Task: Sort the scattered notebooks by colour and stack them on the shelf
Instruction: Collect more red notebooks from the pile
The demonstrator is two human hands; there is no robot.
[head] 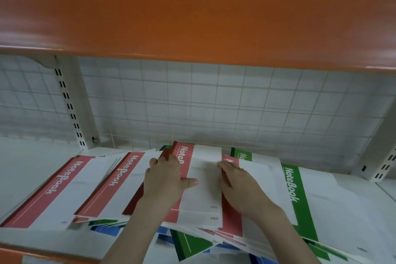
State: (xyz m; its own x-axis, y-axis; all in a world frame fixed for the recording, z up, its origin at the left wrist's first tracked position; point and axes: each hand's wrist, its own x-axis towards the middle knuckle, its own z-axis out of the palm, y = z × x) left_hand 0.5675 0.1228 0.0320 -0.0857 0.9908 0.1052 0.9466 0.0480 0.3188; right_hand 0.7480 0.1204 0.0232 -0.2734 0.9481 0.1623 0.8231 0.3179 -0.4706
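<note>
Nearest the lens, green and blue notebooks (192, 244) poke out over the shelf's front lip (12, 255); they could slide off if the pile above gets tugged. Up a layer, the left hand (165, 180) grips the red notebook (201, 182) by its spine edge, thumb on the cover, while the right hand (237, 186) curls round its other edge. It lies mid-shelf, long axis running front to back, title end pointing towards the grid back panel (214, 103) (rather blurred).
</note>
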